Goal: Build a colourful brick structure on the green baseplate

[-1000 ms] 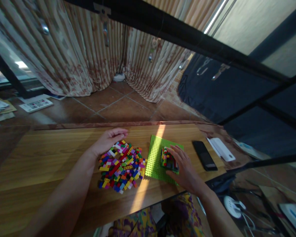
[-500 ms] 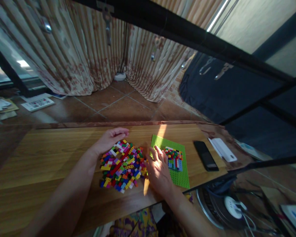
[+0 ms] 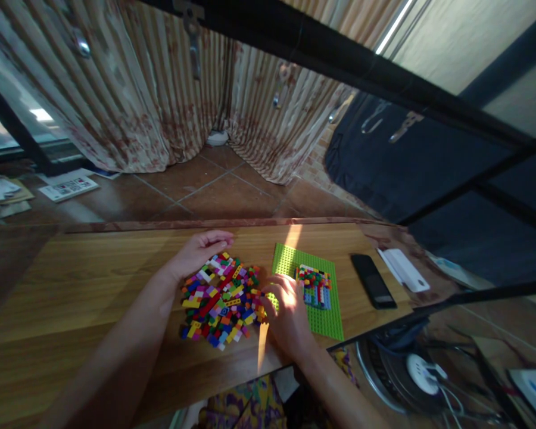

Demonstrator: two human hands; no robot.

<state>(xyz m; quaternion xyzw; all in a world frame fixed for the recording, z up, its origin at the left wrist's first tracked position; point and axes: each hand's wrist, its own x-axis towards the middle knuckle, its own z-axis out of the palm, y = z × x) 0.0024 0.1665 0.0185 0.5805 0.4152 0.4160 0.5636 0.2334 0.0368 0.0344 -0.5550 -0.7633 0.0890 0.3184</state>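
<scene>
A heap of small coloured toy bricks [image 3: 223, 301] lies on the wooden table. My left hand [image 3: 203, 247] rests at the heap's far left edge, fingers loosely stretched and holding nothing that I can see. Over the heap's right edge is my right hand [image 3: 286, 304], its fingers bent with a gap between thumb and forefinger; no brick shows between them. Partly behind that hand lies a green baseplate [image 3: 328, 325]. A built patch of bricks [image 3: 315, 289], with blue, red, white and mixed rows, sits on the plate.
A black phone [image 3: 373, 281] lies on the table [image 3: 93, 286] right of the baseplate. Beyond it is a white flat object [image 3: 404, 270]. A dark metal bar [image 3: 339, 56] with hanging clips crosses overhead. A white power strip [image 3: 422, 374] stands below at right.
My right hand has shifted slightly toward the brick heap, its fingers now bent lower at the heap's right edge. My left hand has stayed where it was.
</scene>
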